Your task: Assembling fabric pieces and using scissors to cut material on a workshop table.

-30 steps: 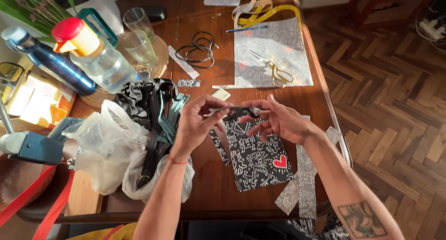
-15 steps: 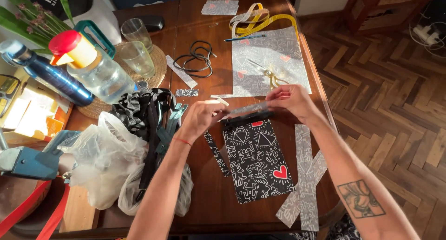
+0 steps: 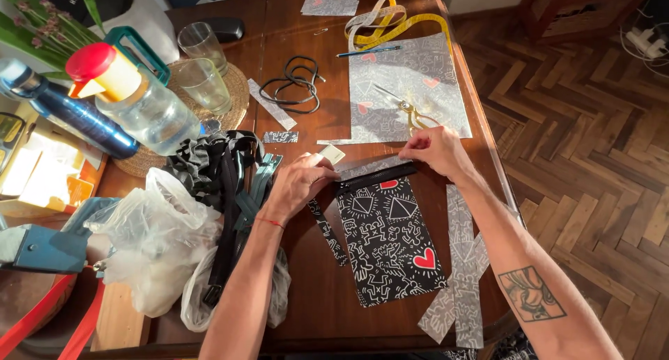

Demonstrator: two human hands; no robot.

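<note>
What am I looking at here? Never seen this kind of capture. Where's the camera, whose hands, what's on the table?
There is no machine: a person works with two bare hands, filmed by a camera on their head looking down at a wooden table.

The left hand and right hand press the two ends of a black zipper lying along the top edge of a black fabric panel printed with white figures and red hearts. Neither hand lifts anything.

Around them: a grey printed fabric sheet with scissors on it, a yellow tape measure, a blue pen, a coiled black cord, grey fabric strips, a pile of zippers, plastic bags, two glasses and a water bottle.
</note>
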